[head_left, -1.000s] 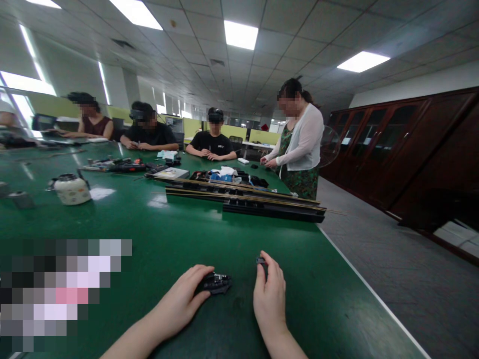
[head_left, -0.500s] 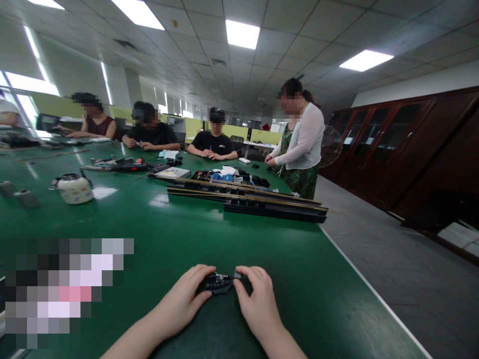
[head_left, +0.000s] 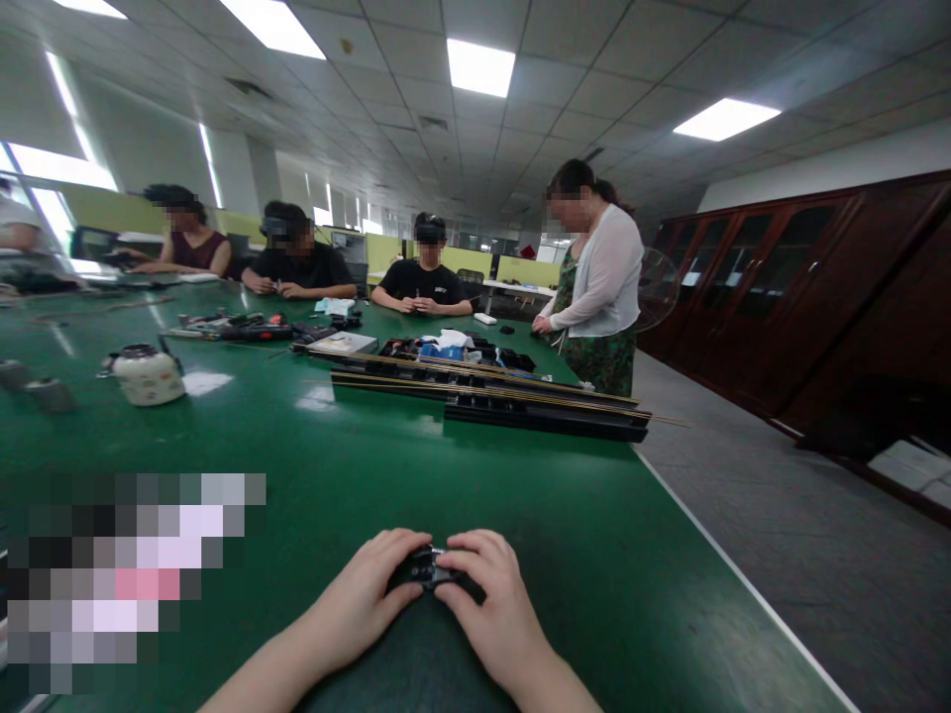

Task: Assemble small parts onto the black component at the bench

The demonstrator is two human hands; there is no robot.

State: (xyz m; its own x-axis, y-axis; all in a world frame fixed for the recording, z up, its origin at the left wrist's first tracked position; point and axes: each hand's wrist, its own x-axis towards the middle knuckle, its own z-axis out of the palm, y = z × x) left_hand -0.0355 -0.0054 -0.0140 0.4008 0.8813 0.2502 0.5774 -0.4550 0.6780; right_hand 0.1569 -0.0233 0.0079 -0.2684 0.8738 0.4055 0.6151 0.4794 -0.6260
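A small black part with shiny metal pieces (head_left: 425,571) lies low over the green table top, close in front of me. My left hand (head_left: 375,579) grips its left end, thumb below and fingers above. My right hand (head_left: 486,584) is closed around the right side, its thumb and fingertips pressed near the middle. Much of the part is covered by my fingers, so its exact kind does not show.
Long black rails with thin brass-coloured rods (head_left: 490,396) lie across the table (head_left: 357,485) ahead. A white jar (head_left: 149,374) stands at left, with grey cylinders (head_left: 51,395) beside it. Tools (head_left: 245,329) are further back. Several people sit or stand around the table.
My right hand has shifted left along the black part and now covers more of it. The grey piece seen at its fingertips before is no longer visible. My left hand stays nearly still.
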